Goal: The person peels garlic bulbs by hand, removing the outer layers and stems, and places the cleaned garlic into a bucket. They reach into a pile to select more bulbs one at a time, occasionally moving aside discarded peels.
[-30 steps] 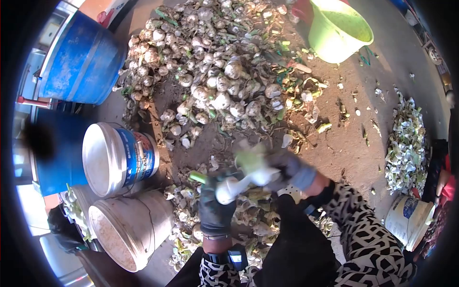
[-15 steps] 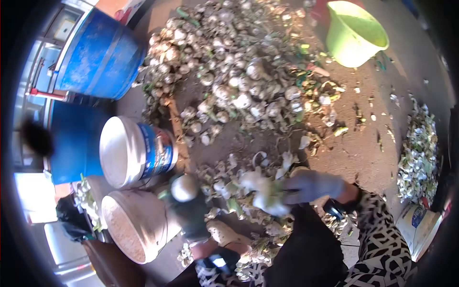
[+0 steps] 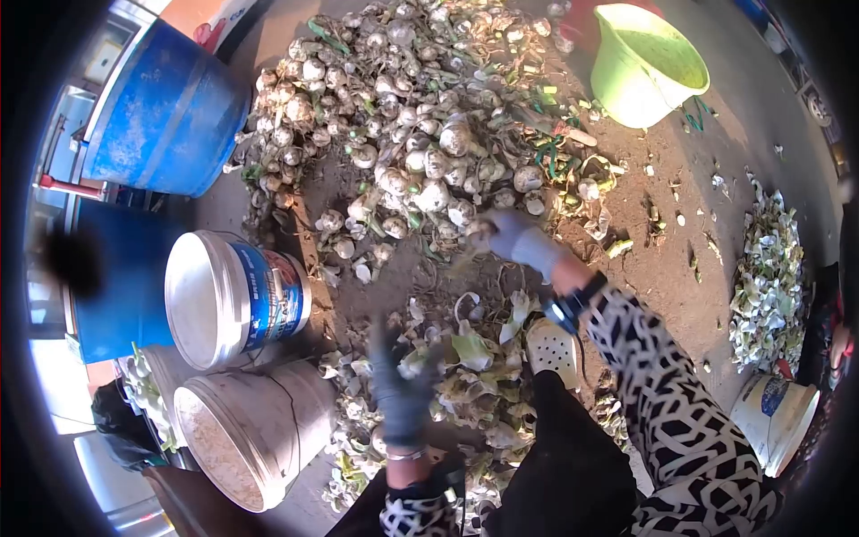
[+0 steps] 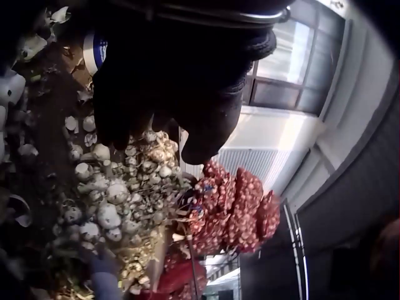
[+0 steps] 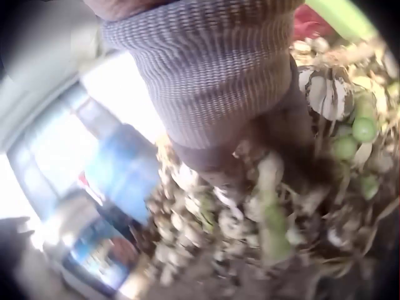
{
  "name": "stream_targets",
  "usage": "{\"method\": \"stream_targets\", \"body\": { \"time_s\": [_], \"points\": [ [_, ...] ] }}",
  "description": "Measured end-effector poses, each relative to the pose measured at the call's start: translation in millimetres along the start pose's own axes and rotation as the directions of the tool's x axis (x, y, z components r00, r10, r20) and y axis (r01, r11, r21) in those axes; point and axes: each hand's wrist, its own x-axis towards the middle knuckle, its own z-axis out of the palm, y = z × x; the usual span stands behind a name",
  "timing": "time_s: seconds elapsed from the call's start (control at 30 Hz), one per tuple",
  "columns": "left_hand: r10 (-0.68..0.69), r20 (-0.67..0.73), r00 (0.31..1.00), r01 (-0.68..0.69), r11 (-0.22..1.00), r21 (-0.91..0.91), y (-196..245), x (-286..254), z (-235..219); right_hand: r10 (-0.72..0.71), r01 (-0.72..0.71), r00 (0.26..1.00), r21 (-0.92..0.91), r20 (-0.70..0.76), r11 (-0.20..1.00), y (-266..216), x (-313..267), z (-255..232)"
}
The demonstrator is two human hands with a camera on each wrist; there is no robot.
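Observation:
Whole garlic bulbs with stalks lie in a large heap [image 3: 403, 134]. At its near edge is my gloved right hand [image 3: 528, 243], fingers curled around a garlic stalk [image 5: 274, 225] that juts out below them in the right wrist view; the hand hides the rest of that garlic. My left hand [image 3: 403, 385], in a dark glove, is blurred above the peelings [image 3: 474, 349] with nothing visible in it. Its fingers [image 4: 209, 134] hang loosely extended in the left wrist view.
At left stand a lidded white bucket [image 3: 208, 300], a second white bucket [image 3: 300, 407] and large blue tubs [image 3: 165, 112]. A yellow-green bucket [image 3: 640, 80] is beyond the heap's right side. More peelings [image 3: 768, 277] lie far right. A perforated shoe [image 3: 552, 351] stands among scraps.
My left hand held a white bulb near the buckets; it has moved right, and the bulb is gone from it. My right hand has left the peelings and moved forward to the heap.

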Motion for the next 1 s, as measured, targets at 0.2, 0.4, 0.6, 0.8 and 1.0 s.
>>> {"method": "stream_targets", "body": {
  "time_s": [0.2,0.4,0.6,0.8,1.0],
  "points": [
    [0.208,0.093,0.974,-0.214,0.975,0.061,-34.2,14.3,58.8,-0.309,0.068,0.948,0.906,0.071,0.417,0.1,-92.8,78.1],
    [0.429,0.063,0.901,-0.408,0.791,0.455,1.8,6.1,53.1,-0.493,0.509,0.754,-0.088,-0.435,0.856,-38.5,-133.1,29.4],
    [0.455,0.034,0.89,-0.395,0.73,0.557,10.4,-1.8,45.2,-0.478,0.559,0.812,0.212,-0.335,0.802,-34.4,-131.2,37.9],
    [0.046,0.269,0.962,0.008,0.981,-0.195,-6.7,3.9,25.7,-0.469,0.447,0.88,0.48,-0.082,0.755,-12.3,-143.1,18.6],
    [-0.038,0.33,0.943,-0.231,0.638,0.734,-34.5,-1.1,32.7,-0.525,-0.16,0.741,0.87,0.418,0.467,-15.4,-148.7,9.6]
  ]
}}
